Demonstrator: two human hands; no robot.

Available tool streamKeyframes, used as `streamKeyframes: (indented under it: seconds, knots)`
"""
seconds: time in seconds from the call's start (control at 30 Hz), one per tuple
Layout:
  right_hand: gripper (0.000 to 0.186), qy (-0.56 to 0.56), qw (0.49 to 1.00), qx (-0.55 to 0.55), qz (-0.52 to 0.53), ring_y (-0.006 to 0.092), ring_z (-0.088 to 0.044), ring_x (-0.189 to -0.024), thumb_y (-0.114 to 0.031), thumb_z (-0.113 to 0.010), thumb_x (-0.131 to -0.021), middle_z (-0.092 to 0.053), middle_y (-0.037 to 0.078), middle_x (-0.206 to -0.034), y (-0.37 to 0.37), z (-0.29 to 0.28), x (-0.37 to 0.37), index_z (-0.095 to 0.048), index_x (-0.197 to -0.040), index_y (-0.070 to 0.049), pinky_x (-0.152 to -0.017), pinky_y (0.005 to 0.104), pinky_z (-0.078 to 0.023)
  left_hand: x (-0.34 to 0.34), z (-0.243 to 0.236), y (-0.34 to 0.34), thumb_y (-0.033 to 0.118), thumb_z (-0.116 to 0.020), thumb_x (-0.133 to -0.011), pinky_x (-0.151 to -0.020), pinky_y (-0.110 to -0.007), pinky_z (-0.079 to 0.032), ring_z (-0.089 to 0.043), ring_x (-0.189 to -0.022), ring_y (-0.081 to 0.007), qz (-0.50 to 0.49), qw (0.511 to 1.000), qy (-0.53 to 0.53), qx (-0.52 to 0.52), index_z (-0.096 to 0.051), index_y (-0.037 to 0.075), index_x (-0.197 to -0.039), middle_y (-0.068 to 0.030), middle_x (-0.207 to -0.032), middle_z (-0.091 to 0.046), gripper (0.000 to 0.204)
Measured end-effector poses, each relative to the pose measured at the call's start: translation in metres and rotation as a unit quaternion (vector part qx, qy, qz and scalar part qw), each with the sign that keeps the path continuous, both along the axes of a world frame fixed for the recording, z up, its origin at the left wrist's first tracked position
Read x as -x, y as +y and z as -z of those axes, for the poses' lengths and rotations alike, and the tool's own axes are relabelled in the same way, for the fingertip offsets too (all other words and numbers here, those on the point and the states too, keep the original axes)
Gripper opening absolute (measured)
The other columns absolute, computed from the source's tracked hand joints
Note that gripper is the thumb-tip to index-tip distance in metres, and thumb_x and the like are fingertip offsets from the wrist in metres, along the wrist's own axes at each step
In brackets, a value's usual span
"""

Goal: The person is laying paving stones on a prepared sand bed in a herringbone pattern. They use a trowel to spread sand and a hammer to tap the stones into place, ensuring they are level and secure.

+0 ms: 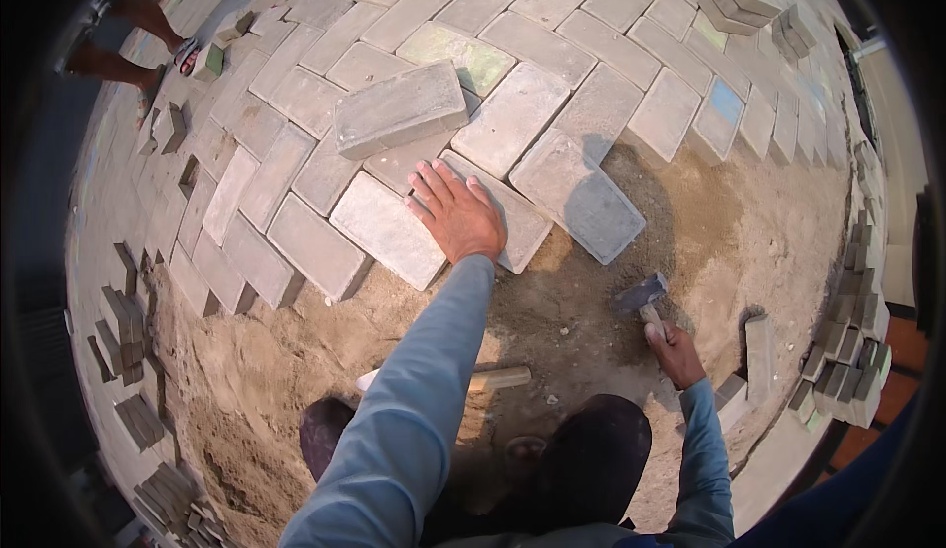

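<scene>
My left hand (455, 215) rests flat, fingers outstretched, on a grey paving block (524, 231) at the edge of the laid herringbone pavers (506, 33). A loose block (399, 106) lies on top of the paving just beyond that hand. Another block (576, 196) sits to the right of it along the sand's edge. In my right hand (673, 353) is a hammer (639, 295) with a metal head and wooden handle, held low over the sand (729, 252). A wooden-handled tool (501, 378) lies between my knees, partly hidden by my left arm.
Stacked blocks line the right side (849, 341), the left side (128, 341) and the top right (729, 1). Another person's legs (148, 21) stand at the upper left beside loose blocks. A few blocks (757, 356) lie in the sand to my right.
</scene>
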State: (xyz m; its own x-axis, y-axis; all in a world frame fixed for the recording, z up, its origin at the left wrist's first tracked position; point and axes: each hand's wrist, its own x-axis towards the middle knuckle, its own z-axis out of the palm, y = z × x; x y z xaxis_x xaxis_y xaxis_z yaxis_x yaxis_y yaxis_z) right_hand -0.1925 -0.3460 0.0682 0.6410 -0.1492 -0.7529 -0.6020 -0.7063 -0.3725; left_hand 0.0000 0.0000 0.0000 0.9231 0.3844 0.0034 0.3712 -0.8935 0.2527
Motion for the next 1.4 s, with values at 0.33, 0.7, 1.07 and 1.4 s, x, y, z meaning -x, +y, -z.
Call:
streamKeyframes:
  seconds: [0.33, 0.7, 1.07, 1.4]
  knots:
    - [0.114, -0.475, 0.801, 0.257, -0.26, 0.0537, -0.029, -0.145, -0.042, -0.091, -0.071, -0.036, 0.029, -0.149, 0.124, 0.026, -0.143, -0.031, -0.163, -0.015, -0.115, 0.0614, -0.031, 0.0, 0.004, 0.0, 0.035, -0.027, -0.112, -0.13, -0.053, -0.002, -0.005, -0.161, -0.0376, 0.008, 1.0, -0.024, 0.007, -0.022, -0.002, -0.163, -0.0208, -0.173, -0.013, 0.064]
    - [0.109, -0.454, 0.828, 0.126, -0.304, 0.0473, -0.045, -0.126, -0.029, -0.088, -0.064, -0.045, 0.027, -0.135, 0.114, 0.002, -0.177, -0.039, -0.161, -0.019, -0.11, 0.0575, -0.034, 0.0, 0.009, 0.005, 0.035, -0.027, -0.111, -0.13, -0.053, -0.001, -0.005, -0.161, -0.0378, 0.002, 1.0, -0.026, -0.015, -0.022, -0.002, -0.163, -0.0212, -0.173, -0.014, 0.064]
    - [0.104, -0.485, 0.815, 0.113, -0.296, 0.0507, -0.043, -0.131, -0.037, -0.09, -0.072, -0.042, 0.032, -0.141, 0.102, 0.044, -0.168, -0.037, -0.161, -0.022, -0.113, 0.0584, -0.034, -0.001, 0.006, -0.003, 0.034, -0.029, -0.111, -0.13, -0.053, -0.003, -0.007, -0.16, -0.0404, 0.009, 0.999, -0.033, -0.022, -0.023, -0.005, -0.162, -0.0229, -0.171, -0.017, 0.065]
    - [0.084, -0.453, 0.84, 0.183, -0.237, 0.0488, -0.039, -0.141, -0.042, -0.08, -0.087, -0.045, 0.023, -0.144, 0.111, 0.005, -0.12, -0.042, -0.157, -0.015, -0.114, 0.0591, -0.035, -0.003, 0.003, 0.0, 0.035, -0.028, -0.112, -0.13, -0.054, -0.004, -0.007, -0.16, -0.0416, 0.027, 0.999, -0.004, -0.02, -0.021, -0.006, -0.162, -0.0245, -0.172, -0.015, 0.065]
